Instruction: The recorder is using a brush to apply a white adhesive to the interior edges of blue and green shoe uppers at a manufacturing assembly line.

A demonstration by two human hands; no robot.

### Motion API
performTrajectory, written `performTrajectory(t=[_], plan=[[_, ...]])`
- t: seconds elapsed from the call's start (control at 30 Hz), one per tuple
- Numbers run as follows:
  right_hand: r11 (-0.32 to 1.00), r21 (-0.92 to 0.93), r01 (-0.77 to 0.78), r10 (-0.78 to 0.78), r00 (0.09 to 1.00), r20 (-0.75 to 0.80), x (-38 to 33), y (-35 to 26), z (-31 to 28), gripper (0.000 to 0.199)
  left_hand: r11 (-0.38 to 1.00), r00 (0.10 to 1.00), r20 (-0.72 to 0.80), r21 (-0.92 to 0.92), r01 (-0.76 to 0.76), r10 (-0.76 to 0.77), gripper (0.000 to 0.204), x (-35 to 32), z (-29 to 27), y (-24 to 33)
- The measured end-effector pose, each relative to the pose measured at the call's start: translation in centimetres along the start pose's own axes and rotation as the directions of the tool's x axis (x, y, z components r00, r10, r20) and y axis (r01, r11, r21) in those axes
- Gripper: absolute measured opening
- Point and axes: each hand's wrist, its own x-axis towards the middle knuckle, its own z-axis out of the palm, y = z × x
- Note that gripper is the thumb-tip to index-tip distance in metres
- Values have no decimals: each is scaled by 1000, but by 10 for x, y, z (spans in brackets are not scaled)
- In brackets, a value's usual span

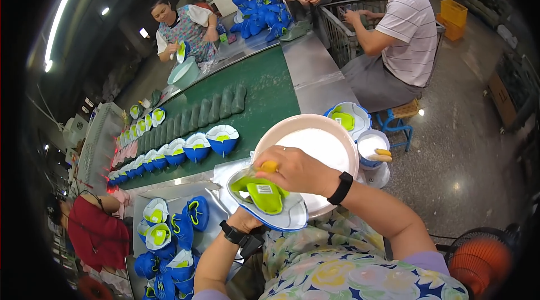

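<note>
Right hand (298, 168) with fingers clamped on a yellow tool (268, 166), probably a brush, its tip hidden; left hand (244, 220) beneath a shoe upper (289, 218), which conceals how its fingers stand. The upper lies between the two hands, mouth upward. The step in hand appears to be coating its inside; the next move would call for a steady left hand and an even stroke along the lining. The upper is a flared, flexible shell, white-lined and blue-edged, with a lime inner panel. Just beyond the right hand, a round pink basin (350, 156), apparently smooth plastic, holds opaque white liquid (315, 137). Farther out to the left, cupped uppers (222, 137) and dark, rounded lasts (226, 103) line a green surface (264, 86).
</note>
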Motion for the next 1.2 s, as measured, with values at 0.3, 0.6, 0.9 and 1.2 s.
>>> performTrajectory(t=[0.3,0.6,0.9,1.2], plan=[[841,-65,-538,541,826,158,-16,19,-19,25,933,926,-119,84,-351,359,44,-5,-3,27],[990,15,-137,138,990,-30,-10,1,-16,15,833,873,-152,412,-370,463,39,-10,9,35],[962,-136,-238,249,966,73,-21,0,-36,15,798,873,-111,472,-375,476,40,-14,-22,44],[819,-148,-554,557,830,-27,3,25,-19,34,831,868,-105,365,-419,485,44,-4,-36,40]])
